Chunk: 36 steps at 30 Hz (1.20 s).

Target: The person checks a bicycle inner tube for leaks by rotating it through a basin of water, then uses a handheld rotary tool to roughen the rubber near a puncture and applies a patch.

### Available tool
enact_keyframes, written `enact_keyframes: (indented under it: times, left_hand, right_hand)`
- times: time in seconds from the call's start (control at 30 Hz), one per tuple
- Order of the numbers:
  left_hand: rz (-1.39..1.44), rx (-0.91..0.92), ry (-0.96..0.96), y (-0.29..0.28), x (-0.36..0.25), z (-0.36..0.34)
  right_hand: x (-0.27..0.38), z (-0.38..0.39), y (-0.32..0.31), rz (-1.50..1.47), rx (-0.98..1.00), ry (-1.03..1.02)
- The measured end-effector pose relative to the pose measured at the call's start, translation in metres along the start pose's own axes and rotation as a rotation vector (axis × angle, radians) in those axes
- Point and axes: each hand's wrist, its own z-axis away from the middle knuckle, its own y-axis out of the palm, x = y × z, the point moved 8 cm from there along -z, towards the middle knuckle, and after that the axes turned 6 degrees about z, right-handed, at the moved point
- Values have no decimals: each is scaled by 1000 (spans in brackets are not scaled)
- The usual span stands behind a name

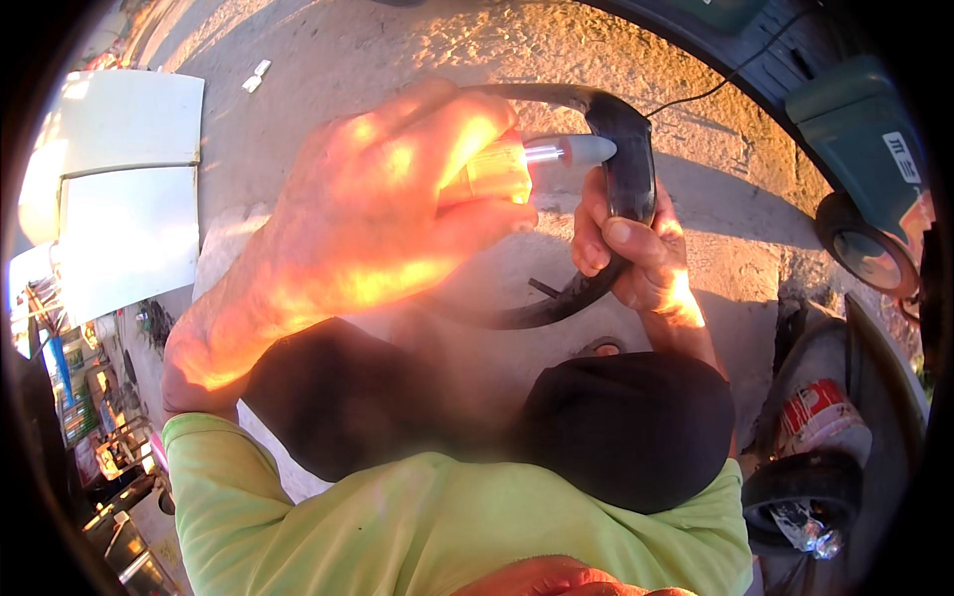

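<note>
My left hand (373,194) is closed round a rotary tool (494,171) with a yellow-orange body, glowing in the sunlight. A shiny shaft sticks out of it to the right, ending in a grey cone-shaped tip (588,150). That tip meets the edge of a black inner tube (628,149); whether it presses in cannot be told. My right hand (646,248) grips the tube's right side, thumb on top. The tube loops above my knees, with a short black stem (544,288) inside its lower curve. My left hand hides part of the loop.
White panels (129,233) stand at left above cluttered items (94,387). On the right are a green bin (860,129), a small wheel (867,243), a red-and-white bucket (823,417) and a black tyre (803,489). A thin cable (735,72) runs toward the upper right.
</note>
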Motion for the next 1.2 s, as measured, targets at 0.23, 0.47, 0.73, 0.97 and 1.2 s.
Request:
enact_keyframes:
  times: [0.23,0.47,0.73,0.97,1.2]
  left_hand:
    - [13,17,-3,2,-1,0]
    - [-23,7,-4,3,-2,-2]
    - [-8,0,-24,2,0,-2]
    - [16,1,-49,3,5,-3]
    - [27,4,-49,3,4,-1]
  right_hand:
    - [-3,0,-3,3,-8,1]
    - [-2,0,-3,25,-9,-31]
    - [-3,-2,-4,30,-4,3]
    - [-5,-3,-5,52,-3,-5]
    - [-4,-3,-6,54,-10,0]
